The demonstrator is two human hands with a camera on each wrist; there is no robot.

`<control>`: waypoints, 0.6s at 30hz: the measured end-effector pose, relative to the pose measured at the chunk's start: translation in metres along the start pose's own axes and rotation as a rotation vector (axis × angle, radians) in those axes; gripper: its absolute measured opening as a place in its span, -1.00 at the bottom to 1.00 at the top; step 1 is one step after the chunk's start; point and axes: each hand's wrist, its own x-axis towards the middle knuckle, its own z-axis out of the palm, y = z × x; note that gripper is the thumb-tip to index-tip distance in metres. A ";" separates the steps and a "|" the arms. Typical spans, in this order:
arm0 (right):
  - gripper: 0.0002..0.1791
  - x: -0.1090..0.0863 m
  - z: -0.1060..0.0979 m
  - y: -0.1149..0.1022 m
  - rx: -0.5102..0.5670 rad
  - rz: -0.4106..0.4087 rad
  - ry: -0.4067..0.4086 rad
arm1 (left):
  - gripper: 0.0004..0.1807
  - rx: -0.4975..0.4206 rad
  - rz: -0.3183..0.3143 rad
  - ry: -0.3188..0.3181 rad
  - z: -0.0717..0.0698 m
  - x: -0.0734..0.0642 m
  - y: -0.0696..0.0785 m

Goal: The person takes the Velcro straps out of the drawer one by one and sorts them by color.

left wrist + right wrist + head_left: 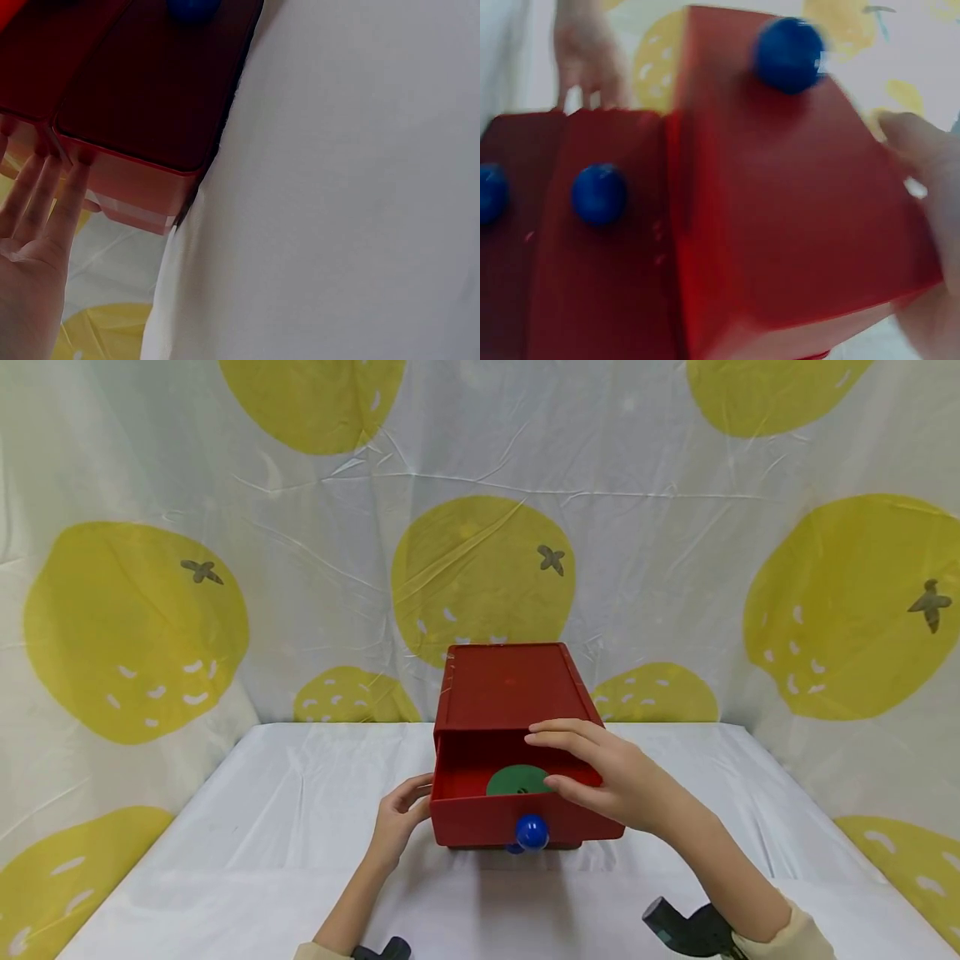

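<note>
A red chest of small drawers (513, 681) stands on the white cloth, its top drawer (472, 820) pulled out toward me. A round blue knob (532, 832) sits on that drawer's front. Inside lies a flat green disc (516, 779). My right hand (626, 777) is over the drawer's right side, fingers extended across the opening; its thumb tip overlaps the disc's edge in the head view. Against the chest's left side, my left hand (397, 818) rests with fairly straight fingers, their tips touching the red wall in the left wrist view.
Two lower drawers with blue knobs (600, 193) are pushed in beneath the top one. A white cloth (300, 827) covers the table. Behind and at both sides hangs a curtain (637, 568) with yellow fruit prints. Dark wrist cameras (690, 928) are worn on both wrists.
</note>
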 end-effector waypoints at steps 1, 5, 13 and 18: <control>-0.56 0.001 -0.002 0.000 0.034 0.068 -0.072 | -0.61 0.001 -0.004 0.003 0.000 0.000 0.000; -0.54 0.006 -0.009 0.001 0.183 0.242 -0.264 | -0.62 -0.002 -0.015 0.016 0.001 0.001 0.001; -0.55 0.018 -0.010 0.013 0.359 0.298 -0.380 | -0.62 -0.006 -0.031 0.015 0.001 0.001 0.000; -0.50 0.023 -0.006 0.018 0.358 0.297 -0.399 | -0.61 0.001 -0.033 0.014 0.001 0.000 0.001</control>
